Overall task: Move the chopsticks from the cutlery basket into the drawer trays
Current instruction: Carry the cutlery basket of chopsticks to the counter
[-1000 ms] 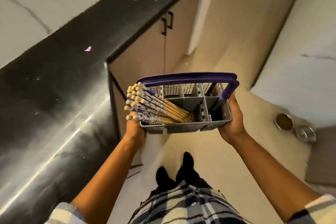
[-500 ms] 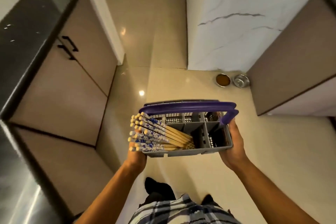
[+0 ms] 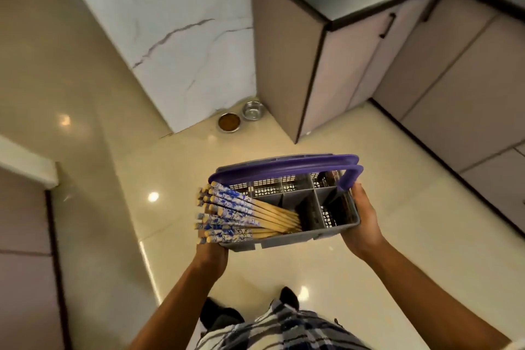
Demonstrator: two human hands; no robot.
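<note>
I carry a grey cutlery basket [image 3: 292, 239] with a purple handle [image 3: 284, 169] in front of me over the floor. Several wooden chopsticks [image 3: 241, 213] with blue-and-white patterned tops lean out of its left compartments, fanned toward the left. My left hand [image 3: 211, 254] grips the basket's left end from below, mostly hidden under the chopstick tops. My right hand [image 3: 362, 221] holds the basket's right end. The other compartments look empty. No drawer or trays are in view.
Glossy cream floor tiles lie below. Beige cabinets [image 3: 440, 79] with a dark countertop run along the right and far side. A white marble wall panel [image 3: 184, 37] stands ahead, with two metal pet bowls [image 3: 241, 118] at its foot. Another cabinet [image 3: 25, 236] is at the left.
My view has swung to the right, away from the dark countertop on the left toward the right-hand cabinets. Both hands keep the same hold on the basket.
</note>
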